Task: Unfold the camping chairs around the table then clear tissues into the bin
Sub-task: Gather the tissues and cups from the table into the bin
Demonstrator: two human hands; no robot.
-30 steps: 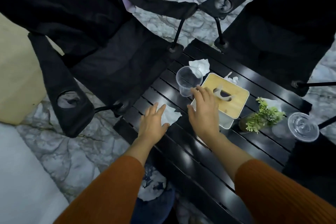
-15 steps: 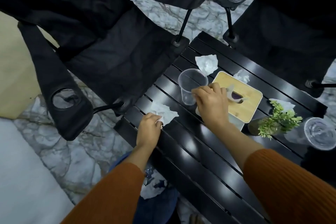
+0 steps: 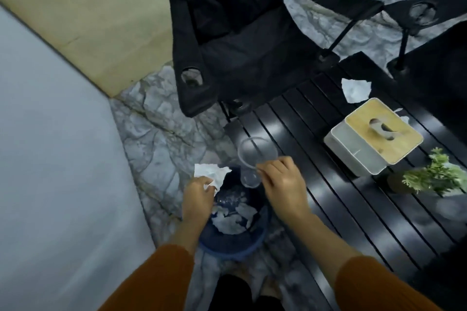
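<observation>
Left hand is pinching a crumpled tissue over the bin; right hand is gripping a clear cup. I'd be releasing only once centred above the opening.

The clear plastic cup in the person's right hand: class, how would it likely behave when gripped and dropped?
The clear plastic cup looks thin-walled, so it is probably light and would flex if squeezed. The right hand pinches only its rim. Being round, it may roll if it misses the bin.

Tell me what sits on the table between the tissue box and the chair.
In the head view, one crumpled tissue lies on the black slats between the tissue box and the chair.
</observation>
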